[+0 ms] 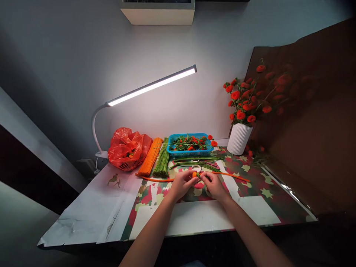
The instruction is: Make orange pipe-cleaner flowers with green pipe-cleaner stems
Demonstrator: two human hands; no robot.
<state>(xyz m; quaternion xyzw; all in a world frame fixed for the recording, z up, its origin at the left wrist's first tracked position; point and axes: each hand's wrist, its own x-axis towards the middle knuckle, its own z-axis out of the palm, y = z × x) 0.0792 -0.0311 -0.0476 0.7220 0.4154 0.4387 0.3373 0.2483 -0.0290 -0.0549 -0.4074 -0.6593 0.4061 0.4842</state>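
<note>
Left hand [182, 184] and right hand [214, 186], fingers [191, 181] pinching small orange-green flower [194, 175], lower center of frame. Blue basket [191, 152] sits behind; white vase [239, 139], right side.

I face a plain grey wall [155, 48], palest in the middle, where a lit, slim lamp [152, 86] slants in front of it on a curved white neck [94, 128] rising at the back left of my surface [200, 217]. Pale sheeting [86, 211] covers the left of that surface, and a green, red and cream patterned cover [254, 191] spreads over the right. Above me juts a pale box [158, 16], a brown panel [314, 148] stands along my right, and a dark band [33, 170] slants down on my left.
</note>
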